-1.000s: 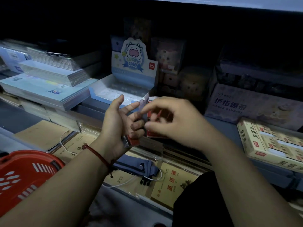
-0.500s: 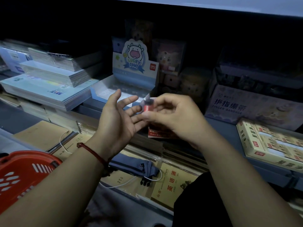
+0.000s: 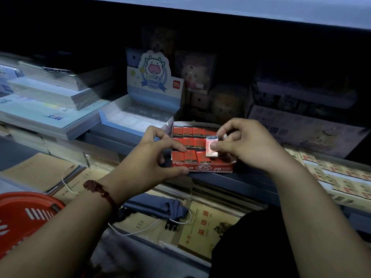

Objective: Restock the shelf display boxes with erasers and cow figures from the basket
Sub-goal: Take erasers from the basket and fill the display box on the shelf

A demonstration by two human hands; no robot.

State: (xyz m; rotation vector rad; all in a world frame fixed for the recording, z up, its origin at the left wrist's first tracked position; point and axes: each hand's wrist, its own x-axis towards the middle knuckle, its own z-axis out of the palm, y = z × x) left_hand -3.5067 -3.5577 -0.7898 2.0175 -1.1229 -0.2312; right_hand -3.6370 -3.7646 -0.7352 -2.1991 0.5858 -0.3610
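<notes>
Red box (image 3: 202, 168), gripped by the left hand (image 3: 148, 159), may slide off the shelf (image 3: 251, 179) if the eraser (image 3: 211, 148) pinched in the right hand (image 3: 249, 146) jams.

1. Exposure: dim overall; a cool blue cast is lying over everything.
2. Source: unseen; light is falling from above and in front, catching the upper shelf edge (image 3: 261, 11), the notebook stacks (image 3: 50, 109) and the cow display box (image 3: 152, 81).
3. Shadow: the recess behind is sinking into near-black, with the goods there barely showing.
4. Glare: the film on the eraser (image 3: 212, 147) is flashing pale in the pinch of the right hand (image 3: 247, 145).
5. Focus: the left hand (image 3: 148, 157) and the eraser box (image 3: 212, 168) are reading sharp; print farther back is going soft.
6. Distortion: shelf lines are bowing towards the frame edges; forearms are stretching; the basket (image 3: 26, 215) is smearing slightly at lower left.
</notes>
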